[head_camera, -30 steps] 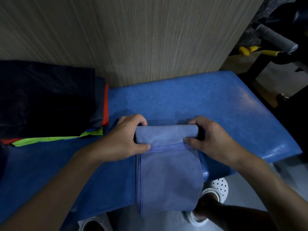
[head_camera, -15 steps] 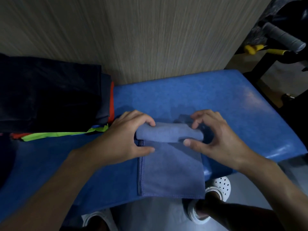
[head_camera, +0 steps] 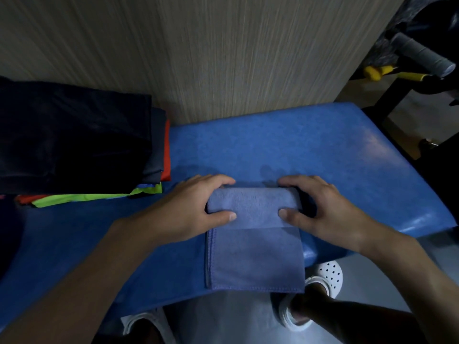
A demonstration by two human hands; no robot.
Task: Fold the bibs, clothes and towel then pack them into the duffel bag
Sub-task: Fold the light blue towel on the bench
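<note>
Our left hand (head_camera: 188,209) and right hand (head_camera: 327,212) grip the towel's (head_camera: 253,254) rolled end; open bench (head_camera: 298,145) ahead, hem at its edge.

The towel (head_camera: 253,259) is being seen as matt, finely napped cloth with a stitched hem. Light is being reflected in soft patches by the bench pad (head_camera: 323,150), a smooth, slightly glossy, mottled blue covering. The wall panel (head_camera: 223,58) is being shown as matt, streaked wood grain. Dark matt fabric is being presented by the folded clothes (head_camera: 74,135).
</note>
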